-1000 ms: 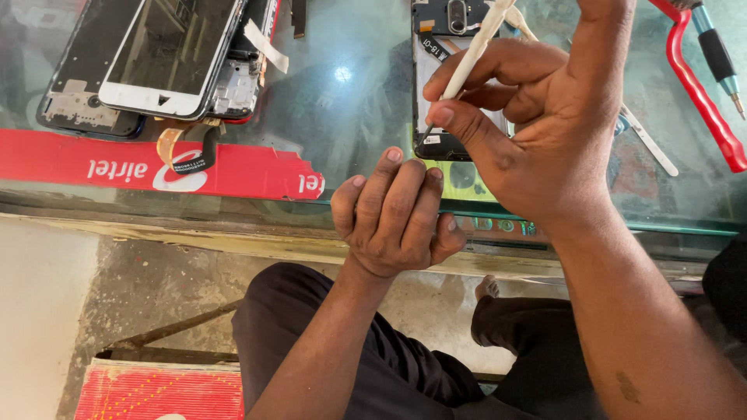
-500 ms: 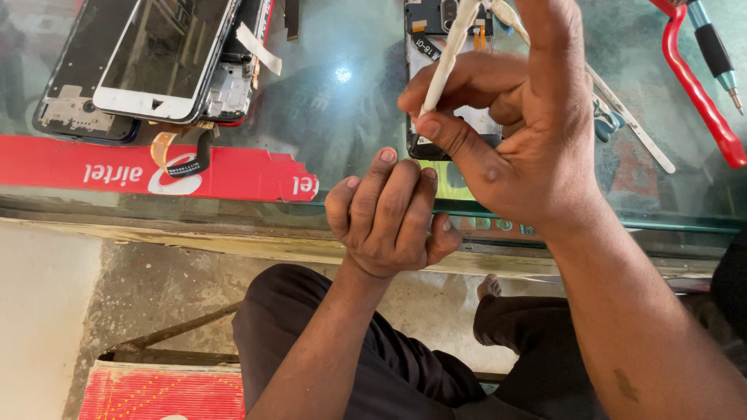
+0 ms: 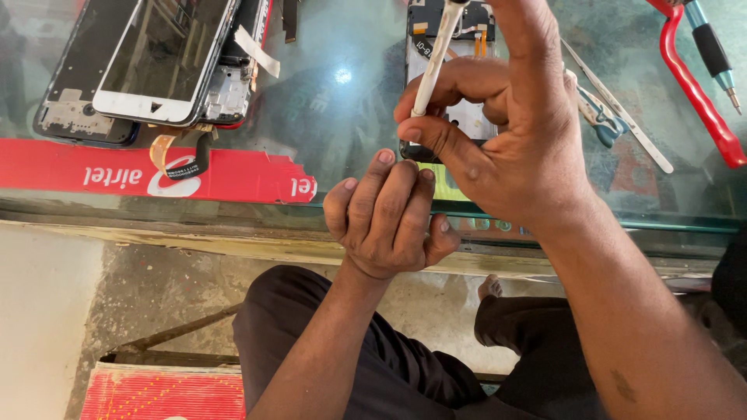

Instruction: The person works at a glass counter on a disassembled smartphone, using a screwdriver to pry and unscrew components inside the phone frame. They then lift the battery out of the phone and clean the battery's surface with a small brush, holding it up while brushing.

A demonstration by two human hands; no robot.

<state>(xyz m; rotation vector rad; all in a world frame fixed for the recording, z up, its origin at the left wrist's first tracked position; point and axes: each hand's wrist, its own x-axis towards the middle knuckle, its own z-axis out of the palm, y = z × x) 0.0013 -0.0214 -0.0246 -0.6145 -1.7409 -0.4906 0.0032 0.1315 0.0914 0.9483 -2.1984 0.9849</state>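
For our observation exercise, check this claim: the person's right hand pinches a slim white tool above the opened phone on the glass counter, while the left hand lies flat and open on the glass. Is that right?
Not quite. In the head view the left hand is curled into a loose fist at the glass counter edge, not flat. The right hand does pinch the slim white tool above the opened phone.

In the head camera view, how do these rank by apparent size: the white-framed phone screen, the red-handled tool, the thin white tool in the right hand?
1. White-framed phone screen.
2. Red-handled tool, partly cut by the picture's edge.
3. Thin white tool pinched in the right hand; nearer the camera, still smallest.
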